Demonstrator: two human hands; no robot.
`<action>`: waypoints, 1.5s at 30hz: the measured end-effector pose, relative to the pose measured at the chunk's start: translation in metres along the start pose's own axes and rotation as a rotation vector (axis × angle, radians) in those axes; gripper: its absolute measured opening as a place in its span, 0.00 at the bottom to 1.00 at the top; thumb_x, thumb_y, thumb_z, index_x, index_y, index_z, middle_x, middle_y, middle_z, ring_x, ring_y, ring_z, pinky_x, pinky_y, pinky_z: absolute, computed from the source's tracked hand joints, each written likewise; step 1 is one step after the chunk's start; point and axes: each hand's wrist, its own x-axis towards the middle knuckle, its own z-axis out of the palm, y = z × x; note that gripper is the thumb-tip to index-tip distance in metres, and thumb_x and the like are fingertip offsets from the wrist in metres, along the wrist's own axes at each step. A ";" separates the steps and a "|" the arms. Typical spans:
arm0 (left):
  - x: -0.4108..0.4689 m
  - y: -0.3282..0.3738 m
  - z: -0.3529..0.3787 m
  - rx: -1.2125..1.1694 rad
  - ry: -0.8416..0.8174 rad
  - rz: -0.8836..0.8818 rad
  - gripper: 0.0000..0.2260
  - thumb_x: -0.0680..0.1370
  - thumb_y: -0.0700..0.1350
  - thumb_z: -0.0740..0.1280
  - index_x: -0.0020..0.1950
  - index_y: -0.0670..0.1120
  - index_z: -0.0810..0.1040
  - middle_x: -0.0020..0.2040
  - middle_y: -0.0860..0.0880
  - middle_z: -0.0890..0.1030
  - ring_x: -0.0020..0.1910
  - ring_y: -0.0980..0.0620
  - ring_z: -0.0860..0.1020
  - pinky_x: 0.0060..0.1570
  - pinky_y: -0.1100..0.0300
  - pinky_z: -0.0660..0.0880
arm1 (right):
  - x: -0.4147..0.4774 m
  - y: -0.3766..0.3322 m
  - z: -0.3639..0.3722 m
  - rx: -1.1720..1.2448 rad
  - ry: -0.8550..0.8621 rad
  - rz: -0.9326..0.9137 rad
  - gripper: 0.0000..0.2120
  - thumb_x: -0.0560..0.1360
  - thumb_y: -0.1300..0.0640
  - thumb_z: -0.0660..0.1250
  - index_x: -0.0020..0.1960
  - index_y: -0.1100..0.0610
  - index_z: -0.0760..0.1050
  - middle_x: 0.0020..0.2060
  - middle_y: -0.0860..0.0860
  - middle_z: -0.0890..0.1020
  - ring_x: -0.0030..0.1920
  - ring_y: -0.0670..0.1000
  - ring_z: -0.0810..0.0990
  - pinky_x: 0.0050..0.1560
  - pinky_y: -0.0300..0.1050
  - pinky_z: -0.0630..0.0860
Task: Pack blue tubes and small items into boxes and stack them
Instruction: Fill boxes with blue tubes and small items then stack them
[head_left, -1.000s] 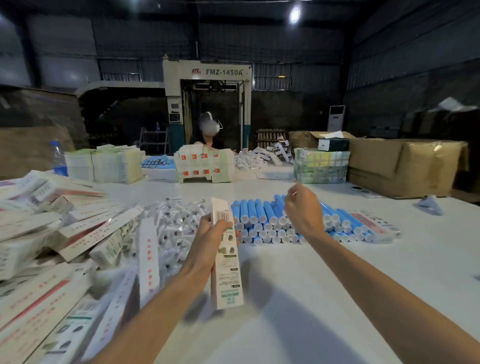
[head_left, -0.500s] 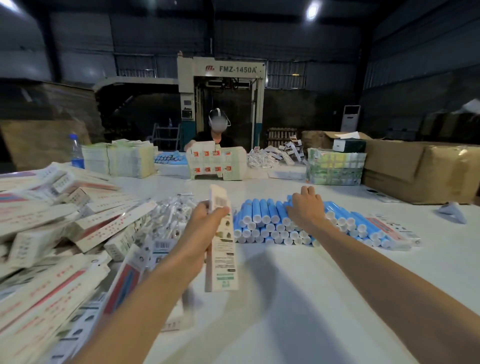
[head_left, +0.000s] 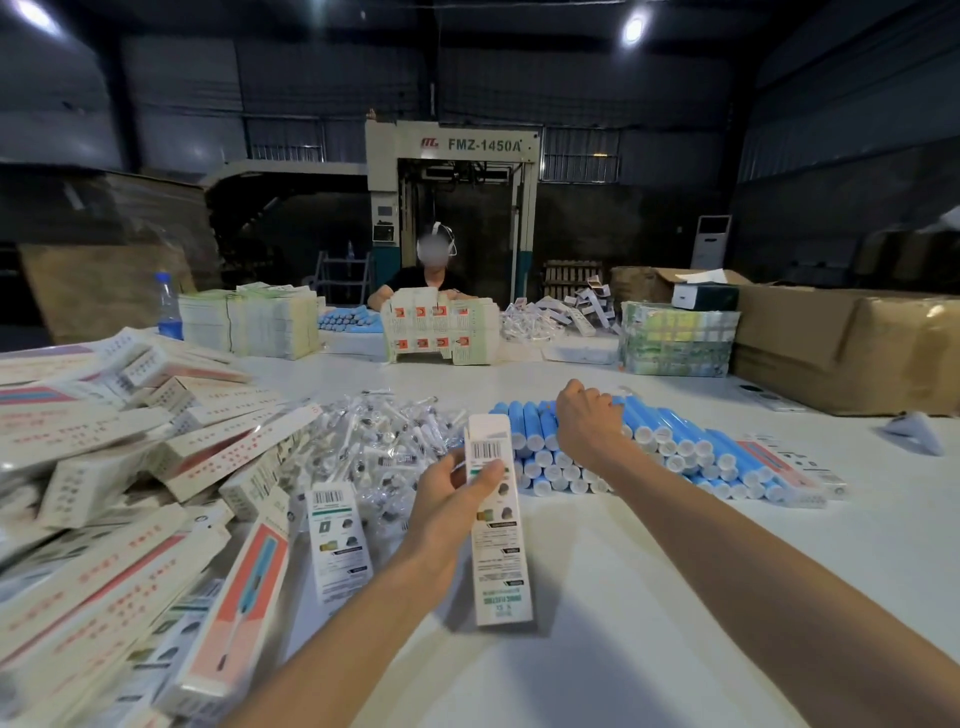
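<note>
So, the left hand's (head_left: 441, 499) fingers are wrapped round the upper half of the tall white printed cardboard box (head_left: 500, 551), holding it upright with its bottom end just over the white surface (head_left: 623, 613). The right hand's (head_left: 589, 423) fingers (head_left: 605, 408) curl over the top of the blue plastic tubes with white caps (head_left: 675, 444), piled just beyond the box. I can't tell if one's pinched yet. The tubes look light, stiff, smooth and rolly, so I'd grab one mid-barrel. The box probably dents easily.

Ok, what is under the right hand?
The stack of blue tubes lies under the right hand, fingers curled over its far top row. Whether they grip one tube is hidden by the hand.
</note>
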 end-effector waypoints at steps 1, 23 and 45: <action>0.000 0.001 -0.003 0.007 -0.003 0.010 0.12 0.81 0.43 0.73 0.64 0.48 0.80 0.51 0.47 0.89 0.48 0.49 0.87 0.44 0.58 0.81 | -0.001 -0.001 -0.001 0.016 -0.006 -0.033 0.17 0.79 0.67 0.62 0.67 0.66 0.69 0.61 0.62 0.79 0.63 0.63 0.78 0.61 0.53 0.74; 0.002 0.006 -0.014 0.095 -0.053 0.151 0.19 0.80 0.45 0.76 0.69 0.48 0.78 0.58 0.52 0.88 0.56 0.53 0.86 0.51 0.61 0.82 | -0.036 -0.010 -0.074 1.496 -0.166 -0.162 0.47 0.74 0.65 0.75 0.79 0.37 0.51 0.55 0.61 0.80 0.52 0.56 0.85 0.46 0.45 0.84; -0.012 -0.012 0.001 0.185 0.393 0.213 0.08 0.87 0.45 0.64 0.63 0.57 0.70 0.53 0.55 0.82 0.48 0.58 0.82 0.41 0.63 0.73 | -0.032 -0.078 -0.005 0.888 -0.201 -0.410 0.09 0.82 0.65 0.65 0.60 0.62 0.80 0.48 0.55 0.85 0.47 0.53 0.83 0.51 0.51 0.79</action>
